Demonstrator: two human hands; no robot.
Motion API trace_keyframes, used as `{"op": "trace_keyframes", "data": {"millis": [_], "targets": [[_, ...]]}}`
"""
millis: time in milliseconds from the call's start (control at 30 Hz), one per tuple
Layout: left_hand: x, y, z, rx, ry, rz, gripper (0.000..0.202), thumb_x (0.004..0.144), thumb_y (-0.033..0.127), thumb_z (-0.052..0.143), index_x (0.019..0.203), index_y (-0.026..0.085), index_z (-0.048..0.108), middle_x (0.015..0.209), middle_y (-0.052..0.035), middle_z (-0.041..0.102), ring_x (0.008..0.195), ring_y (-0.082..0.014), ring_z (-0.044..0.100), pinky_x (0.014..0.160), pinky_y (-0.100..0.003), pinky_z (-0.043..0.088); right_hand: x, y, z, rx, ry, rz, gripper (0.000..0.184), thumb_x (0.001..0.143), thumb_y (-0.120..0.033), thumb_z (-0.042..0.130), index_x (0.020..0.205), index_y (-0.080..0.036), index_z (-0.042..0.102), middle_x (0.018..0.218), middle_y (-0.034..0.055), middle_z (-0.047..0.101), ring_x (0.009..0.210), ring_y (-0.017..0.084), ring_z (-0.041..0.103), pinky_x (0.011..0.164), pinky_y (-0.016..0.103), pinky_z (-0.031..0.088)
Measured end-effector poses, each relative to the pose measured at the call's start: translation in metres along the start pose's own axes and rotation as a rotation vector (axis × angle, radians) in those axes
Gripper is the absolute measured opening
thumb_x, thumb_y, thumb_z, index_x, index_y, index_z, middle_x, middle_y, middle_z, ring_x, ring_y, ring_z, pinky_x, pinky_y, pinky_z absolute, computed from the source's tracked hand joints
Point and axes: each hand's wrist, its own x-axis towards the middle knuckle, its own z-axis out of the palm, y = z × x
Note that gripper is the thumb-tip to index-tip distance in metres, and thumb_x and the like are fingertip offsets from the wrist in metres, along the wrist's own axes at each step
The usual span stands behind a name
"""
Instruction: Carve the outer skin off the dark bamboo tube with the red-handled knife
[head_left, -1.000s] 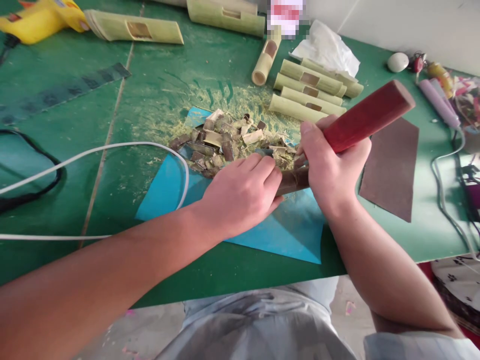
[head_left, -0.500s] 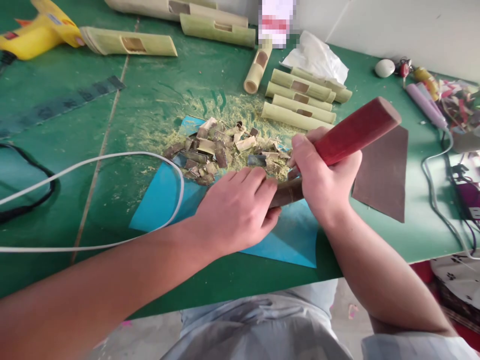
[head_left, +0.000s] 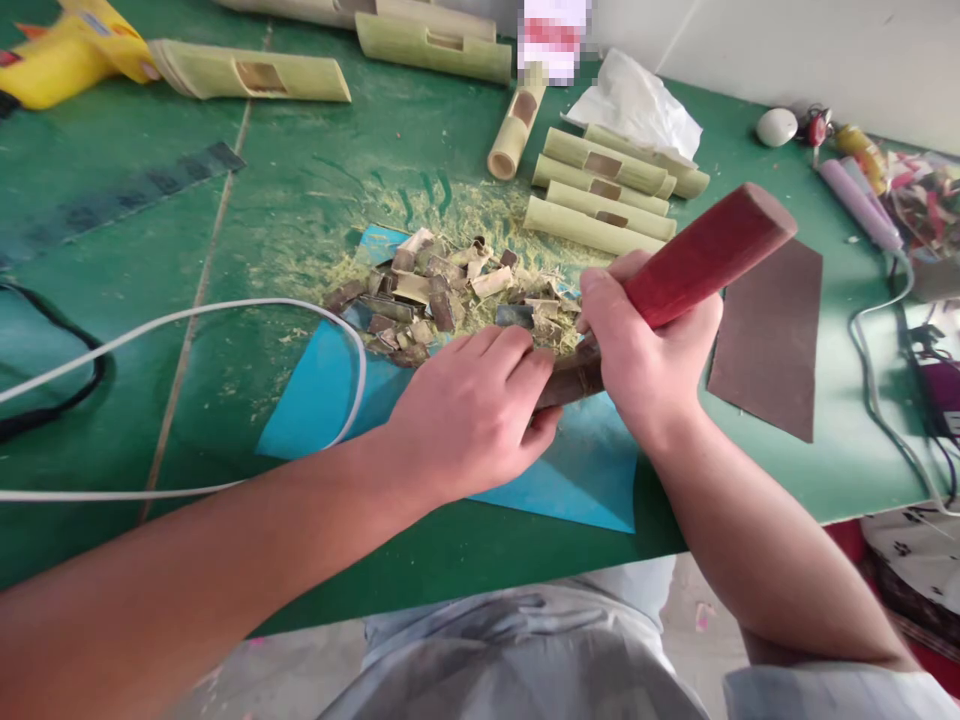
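My left hand [head_left: 472,410] is wrapped over a dark brown bamboo tube [head_left: 574,380], pressing it down above a blue sheet [head_left: 562,480]. The tube's left part is hidden beneath my fingers. In my right hand [head_left: 652,340] is a tool with a thick red handle [head_left: 716,255], which slants up to the right. Its working end is mostly hidden by my fingers, down at the tube's right part. Just beyond both hands lies a heap of bamboo chips [head_left: 442,290] with pale sawdust around it.
Several pale bamboo tubes [head_left: 600,215] with cut windows lie behind the heap. A white cable [head_left: 277,302] loops in from the left. A yellow glue gun [head_left: 82,55] lies far left, a brown sheet [head_left: 772,345] at right. The table's front edge [head_left: 480,605] is close to me.
The red handle and my right hand have shifted slightly left and dipped a little. My left hand keeps its hold on the tube. The whole view has moved slightly.
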Motion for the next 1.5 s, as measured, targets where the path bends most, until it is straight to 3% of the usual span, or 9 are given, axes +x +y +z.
{"op": "trace_keyframes", "data": {"millis": [167,467,700,900,1067,1267,1500], "targets": [[0.001,0.0,-0.001,0.024,0.009,0.008,0.021,0.093,0.027,0.061,0.098,0.009,0.07,0.09,-0.0149,0.071,0.082,-0.0323,0.072,0.066,-0.044,0.059,0.001,-0.001,0.0,0.005,-0.009,0.007,0.038,0.097,-0.045,0.066,0.069,-0.024,0.054,0.061,-0.002,0.051,0.065,0.014,0.058,0.054,0.031,0.047],[0.002,0.002,-0.001,0.062,-0.02,0.011,0.018,0.093,0.027,0.06,0.095,0.011,0.069,0.086,-0.0123,0.069,0.079,-0.0313,0.07,0.064,-0.043,0.055,0.005,-0.006,0.002,0.1,0.014,0.076,0.035,0.09,-0.025,0.074,0.062,-0.022,0.054,0.06,-0.0018,0.053,0.065,0.014,0.058,0.053,0.032,0.044],[0.002,0.003,-0.001,0.144,-0.03,0.02,0.022,0.098,0.028,0.058,0.103,0.009,0.068,0.091,-0.013,0.071,0.082,-0.03,0.07,0.065,-0.042,0.056,0.004,-0.011,0.012,0.082,0.024,0.068,0.045,0.091,-0.032,0.075,0.062,-0.024,0.041,0.062,-0.0013,0.047,0.073,0.017,0.06,0.062,0.035,0.051],[0.004,-0.007,0.006,0.095,-0.107,0.007,0.027,0.092,0.035,0.074,0.102,0.01,0.069,0.099,-0.0134,0.072,0.092,-0.0291,0.069,0.081,-0.042,0.06,0.002,-0.013,0.019,0.023,0.008,0.042,0.045,0.091,-0.036,0.074,0.064,-0.024,0.041,0.064,-0.0003,0.046,0.075,0.018,0.059,0.065,0.036,0.054],[0.005,-0.013,0.007,0.026,-0.11,-0.056,0.026,0.092,0.035,0.075,0.101,0.011,0.07,0.098,-0.0127,0.071,0.092,-0.0296,0.07,0.078,-0.042,0.061,0.001,-0.013,0.023,0.077,-0.019,0.123,0.046,0.091,-0.032,0.07,0.061,-0.024,0.036,0.057,-0.0041,0.038,0.059,0.011,0.048,0.051,0.028,0.041],[0.003,-0.012,0.008,0.081,-0.063,0.018,0.033,0.089,0.034,0.078,0.103,0.006,0.07,0.094,-0.0148,0.069,0.09,-0.0302,0.07,0.078,-0.042,0.062,0.016,-0.009,0.011,0.215,0.199,0.061,0.045,0.088,-0.02,0.065,0.055,-0.025,0.037,0.052,-0.0058,0.037,0.05,0.009,0.035,0.047,0.029,0.031],[0.004,-0.013,0.007,0.069,-0.077,0.018,0.037,0.095,0.044,0.066,0.103,0.007,0.068,0.097,-0.0161,0.07,0.091,-0.0316,0.07,0.077,-0.045,0.061,0.011,-0.007,0.007,0.22,0.037,0.062,0.045,0.093,-0.031,0.071,0.06,-0.024,0.043,0.057,-0.0057,0.043,0.054,0.009,0.046,0.052,0.028,0.039]]}}
